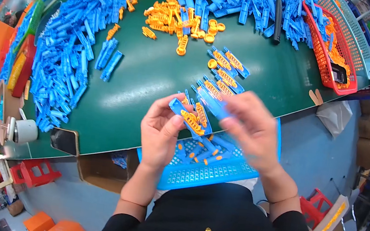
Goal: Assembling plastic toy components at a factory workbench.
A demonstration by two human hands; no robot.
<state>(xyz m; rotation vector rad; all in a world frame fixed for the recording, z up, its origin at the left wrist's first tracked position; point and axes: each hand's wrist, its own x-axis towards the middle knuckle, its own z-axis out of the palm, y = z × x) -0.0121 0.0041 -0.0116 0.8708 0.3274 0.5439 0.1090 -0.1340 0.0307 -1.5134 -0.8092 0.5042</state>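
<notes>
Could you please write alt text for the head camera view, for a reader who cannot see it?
A person's left hand and right hand hold blue plastic pieces with orange inserts above a blue basket at a green table. Heaps of blue parts and orange parts cover the tabletop, with a red basket at right.

Blue clip (190,118) with orange insert, tilted, above blue basket (205,172).

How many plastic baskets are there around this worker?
3, though more may be hidden. A red basket stands at the table's far right, a pale teal basket sits just behind it, and a blue basket rests in the person's lap.
</notes>
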